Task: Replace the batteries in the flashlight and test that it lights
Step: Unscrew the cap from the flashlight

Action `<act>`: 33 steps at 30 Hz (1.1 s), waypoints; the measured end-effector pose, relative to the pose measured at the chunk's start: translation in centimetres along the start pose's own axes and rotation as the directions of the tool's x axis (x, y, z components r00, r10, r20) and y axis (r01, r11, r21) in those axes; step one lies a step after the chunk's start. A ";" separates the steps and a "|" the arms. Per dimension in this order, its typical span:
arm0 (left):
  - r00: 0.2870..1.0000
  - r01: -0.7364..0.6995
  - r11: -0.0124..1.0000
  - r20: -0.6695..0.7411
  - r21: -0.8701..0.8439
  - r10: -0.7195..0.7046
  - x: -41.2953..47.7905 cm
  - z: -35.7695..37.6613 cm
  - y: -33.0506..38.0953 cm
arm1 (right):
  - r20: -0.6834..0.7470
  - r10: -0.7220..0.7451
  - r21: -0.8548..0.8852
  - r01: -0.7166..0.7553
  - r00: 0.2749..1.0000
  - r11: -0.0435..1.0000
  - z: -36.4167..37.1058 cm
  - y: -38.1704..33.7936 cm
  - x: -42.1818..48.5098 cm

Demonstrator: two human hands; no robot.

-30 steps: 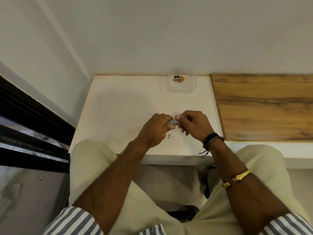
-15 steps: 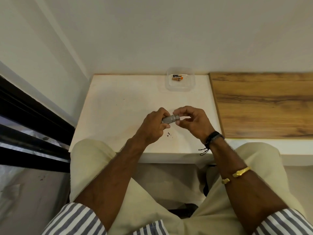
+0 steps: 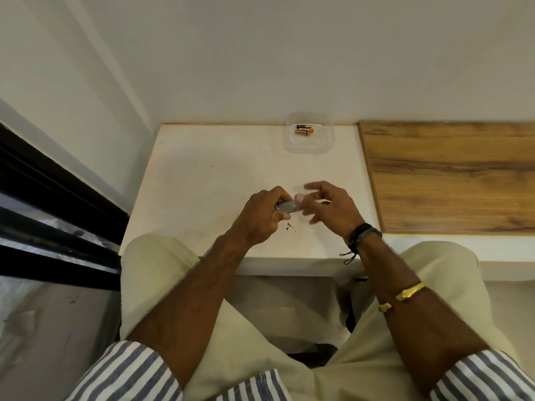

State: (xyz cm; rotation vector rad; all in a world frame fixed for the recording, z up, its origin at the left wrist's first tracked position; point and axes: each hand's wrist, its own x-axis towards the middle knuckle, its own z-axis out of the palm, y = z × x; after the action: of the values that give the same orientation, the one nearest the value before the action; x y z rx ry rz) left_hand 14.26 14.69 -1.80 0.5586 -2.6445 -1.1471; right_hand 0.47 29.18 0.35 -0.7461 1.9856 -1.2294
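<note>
A small grey metal flashlight (image 3: 289, 206) lies sideways in my left hand (image 3: 265, 216), which is closed around its left part above the white table (image 3: 208, 180). My right hand (image 3: 330, 208) is at the flashlight's right end, thumb tip touching the end and the other fingers spread apart and blurred. Whether it holds a loose part is not visible. A clear plastic container (image 3: 309, 140) stands at the table's far edge with batteries (image 3: 304, 130), black and orange, lying inside.
A few small dark specks (image 3: 289, 227) lie on the table just below my hands. A wooden board (image 3: 445, 175) adjoins the table on the right. A white wall rises behind, and a dark window frame (image 3: 58, 204) runs along the left.
My right hand's fingers have opened and spread from a pinch on the flashlight's end. Both hands have lifted slightly away from me. The left hand keeps its grip.
</note>
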 end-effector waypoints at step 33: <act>1.000 0.025 1.000 0.018 0.011 -0.025 0.2 0.7 -0.9 | 0.016 -0.127 0.008 0.127 0.992 0.992 -0.3 0.7 -0.1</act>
State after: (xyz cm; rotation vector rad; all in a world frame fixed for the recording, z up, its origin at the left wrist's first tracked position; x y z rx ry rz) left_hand 14.10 14.54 -2.95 0.5870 -2.6679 -1.1516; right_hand 0.18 29.67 -0.19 -0.8884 1.9443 -1.2987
